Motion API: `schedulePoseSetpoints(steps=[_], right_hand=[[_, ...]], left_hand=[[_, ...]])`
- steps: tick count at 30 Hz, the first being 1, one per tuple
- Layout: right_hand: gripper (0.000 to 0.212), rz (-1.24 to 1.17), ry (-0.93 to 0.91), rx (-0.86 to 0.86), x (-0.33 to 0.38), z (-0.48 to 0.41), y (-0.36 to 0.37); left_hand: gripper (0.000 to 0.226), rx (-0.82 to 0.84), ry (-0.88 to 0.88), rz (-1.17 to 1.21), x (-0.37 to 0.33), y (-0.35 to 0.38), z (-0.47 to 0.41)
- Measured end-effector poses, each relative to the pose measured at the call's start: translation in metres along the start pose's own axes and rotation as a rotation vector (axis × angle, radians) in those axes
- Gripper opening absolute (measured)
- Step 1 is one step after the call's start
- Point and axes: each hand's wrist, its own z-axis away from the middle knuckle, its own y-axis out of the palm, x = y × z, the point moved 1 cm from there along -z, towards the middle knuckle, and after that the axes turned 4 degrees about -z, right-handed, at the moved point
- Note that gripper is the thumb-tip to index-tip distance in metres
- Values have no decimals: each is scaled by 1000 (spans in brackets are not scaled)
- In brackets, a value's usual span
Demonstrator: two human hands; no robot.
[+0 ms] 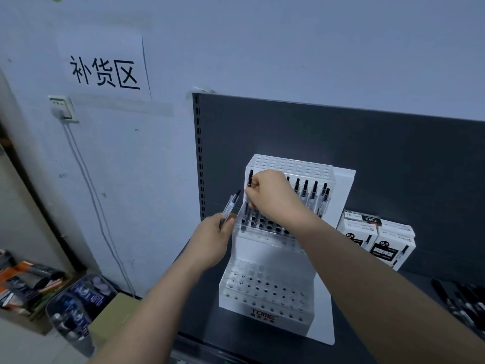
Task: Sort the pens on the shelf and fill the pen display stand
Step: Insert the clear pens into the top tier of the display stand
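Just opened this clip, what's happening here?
A person is filling the white display stand. The right hand pinches a pen at the left end of its middle tier, where several pens already stand further right. The left hand holds another pen beside the stand. The front tier holes show no pens.

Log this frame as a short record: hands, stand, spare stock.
left hand: grips a spare pen beside the stand
right hand: pinches a second pen at the middle tier's left end
display stand: three tiers; a row of pens stands in the middle tier, towards its right; top and bottom tiers hold none
pen boxes: on the shelf, right of the stand
loose pens: far right on the shelf
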Motion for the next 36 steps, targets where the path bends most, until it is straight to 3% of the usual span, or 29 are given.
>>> schedulePoseSetpoints(steps=[5, 7, 10, 12, 15, 20, 23, 26, 30, 36], right_hand=[[22, 0, 47, -27, -3, 5, -6], [17, -188, 75, -8, -4, 17, -15], [10, -593, 78, 193, 2, 42, -26], [12, -724, 73, 267, 5, 52, -27], [18, -801, 134, 227, 2, 54, -22], [10, -1017, 208, 100, -12, 49, -39], [7, -904, 182, -30, -22, 40, -54], [8, -690, 152, -85, -23, 34, -54], [9, -390, 29, -54, -16, 28, -43], [16, -130, -38, 48, -2, 22, -30]], left_hand=[[31, -81, 35, -25, -6, -5, 4], [28, -101, 68, -12, -11, -8, 8], [30, -57, 116, -17, -23, -6, 13], [28, -67, 160, -70, -32, -2, 16], [20, -64, 210, -118, -40, 5, 19], [6, -88, 221, -239, -25, 6, 14], [32, -119, 208, -361, -14, 2, 12], [30, -80, 256, -390, -14, 2, 15], [29, -92, 276, -457, -15, 3, 19], [31, -93, 289, -481, -17, 0, 20]])
